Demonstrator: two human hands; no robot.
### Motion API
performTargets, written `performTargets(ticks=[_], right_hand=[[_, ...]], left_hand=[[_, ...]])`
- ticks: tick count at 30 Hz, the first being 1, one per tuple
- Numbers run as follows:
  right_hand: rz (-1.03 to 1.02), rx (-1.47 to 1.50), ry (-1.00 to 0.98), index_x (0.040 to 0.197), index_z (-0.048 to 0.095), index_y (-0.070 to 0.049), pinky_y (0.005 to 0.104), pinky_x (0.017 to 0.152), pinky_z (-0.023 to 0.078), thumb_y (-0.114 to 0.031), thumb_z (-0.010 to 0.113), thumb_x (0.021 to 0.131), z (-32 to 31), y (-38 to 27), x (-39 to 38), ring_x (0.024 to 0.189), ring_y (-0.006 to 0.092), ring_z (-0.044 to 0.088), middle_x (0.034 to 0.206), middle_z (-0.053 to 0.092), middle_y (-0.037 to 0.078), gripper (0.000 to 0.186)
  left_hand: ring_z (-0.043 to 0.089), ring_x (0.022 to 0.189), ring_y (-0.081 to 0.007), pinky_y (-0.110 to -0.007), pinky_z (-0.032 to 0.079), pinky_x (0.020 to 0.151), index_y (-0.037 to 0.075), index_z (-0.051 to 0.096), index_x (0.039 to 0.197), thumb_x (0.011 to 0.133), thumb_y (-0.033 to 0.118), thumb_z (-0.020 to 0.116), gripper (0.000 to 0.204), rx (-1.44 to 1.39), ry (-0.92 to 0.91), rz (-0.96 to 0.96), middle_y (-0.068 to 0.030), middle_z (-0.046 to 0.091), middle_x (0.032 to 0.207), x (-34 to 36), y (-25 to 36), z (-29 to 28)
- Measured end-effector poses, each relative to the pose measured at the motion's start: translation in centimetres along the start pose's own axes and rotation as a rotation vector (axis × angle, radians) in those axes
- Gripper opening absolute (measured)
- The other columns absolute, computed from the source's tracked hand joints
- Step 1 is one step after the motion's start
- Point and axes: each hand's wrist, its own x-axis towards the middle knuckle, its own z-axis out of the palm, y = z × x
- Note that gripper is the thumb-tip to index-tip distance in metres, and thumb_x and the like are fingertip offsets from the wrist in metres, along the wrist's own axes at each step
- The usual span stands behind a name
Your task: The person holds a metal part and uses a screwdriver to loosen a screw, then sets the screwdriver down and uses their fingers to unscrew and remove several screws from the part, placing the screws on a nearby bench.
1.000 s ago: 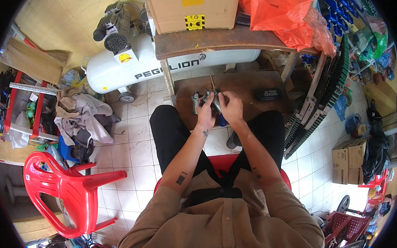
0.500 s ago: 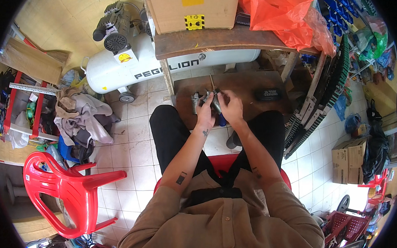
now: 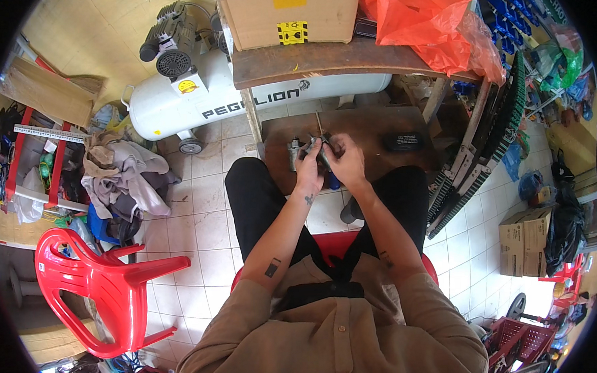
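Observation:
My left hand (image 3: 310, 169) and my right hand (image 3: 344, 157) are closed round a grey metal part (image 3: 322, 151) between my knees. A thin rod (image 3: 318, 121) lies just beyond my fingers, and a blue handle (image 3: 334, 182) shows below them. Another silver metal part (image 3: 293, 149) sits beside my left fingers on a dark brown wooden board (image 3: 369, 125). A flat black case (image 3: 403, 141) lies at the right of the board. My fingers hide much of what I hold.
Ahead stand a white compressor (image 3: 173, 115) and a shelf (image 3: 339, 66) with a carton (image 3: 289, 11) and orange bag (image 3: 417, 11). A red chair (image 3: 80, 272) and piled cloth (image 3: 122, 175) are left, black ribbed rails (image 3: 478, 143) and cartons (image 3: 524, 242) right.
The fingers of my right hand have shifted slightly and bent more over the metal part. My left hand stays almost still.

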Motion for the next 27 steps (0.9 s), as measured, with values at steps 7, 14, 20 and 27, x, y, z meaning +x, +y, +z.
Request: performTargets(ticks=[7, 14, 20, 27], right_hand=[[0.088, 0.012, 0.072, 0.102, 0.066, -0.002, 0.0504, 0.077, 0.051, -0.032, 0.054, 0.099, -0.3, 0.5, 0.5, 0.09, 0.0437, 0.066, 0.095, 0.07, 0.023, 0.032], [0.251, -0.556, -0.481, 0.109, 0.069, 0.001, 0.0473, 0.091, 0.052, -0.049, 0.061, 0.092, -1.9, 4.8, 0.7, 0.104, 0.0416, 0.066, 0.105, 0.07, 0.025, 0.054], [0.333, -0.648, -0.642, 0.109, 0.07, 0.005, 0.0448, 0.095, 0.053, -0.059, 0.071, 0.079, -0.2, 2.2, -1.0, 0.109, 0.0389, 0.067, 0.113, 0.069, 0.026, 0.07], [0.222, -0.538, -0.65, 0.106, 0.068, 0.008, 0.0454, 0.093, 0.053, -0.047, 0.073, 0.077, 1.8, 3.3, -2.2, 0.106, 0.0357, 0.068, 0.106, 0.07, 0.026, 0.062]], left_hand=[[0.065, 0.083, -0.017, -0.032, 0.055, 0.073, 0.008, 0.058, 0.107, 0.088, 0.018, 0.078, 0.03, -0.006, 0.014, -0.003, -0.0045, 0.066, 0.094, -0.1, 0.0, 0.2], [0.068, 0.085, -0.02, -0.035, 0.057, 0.075, 0.008, 0.062, 0.111, 0.091, 0.031, 0.074, 0.032, 0.014, -0.028, -0.004, -0.0063, 0.069, 0.098, -0.4, 0.6, 0.2], [0.068, 0.085, -0.0211, -0.034, 0.058, 0.074, 0.008, 0.062, 0.112, 0.093, 0.036, 0.071, 0.035, -0.09, 0.028, -0.046, -0.0072, 0.07, 0.098, 0.3, 0.9, -0.3], [0.069, 0.085, -0.0226, -0.034, 0.059, 0.075, 0.009, 0.063, 0.108, 0.093, 0.035, 0.07, 0.031, -0.235, -0.046, -0.099, -0.0077, 0.07, 0.098, 0.6, 0.8, -0.7]])
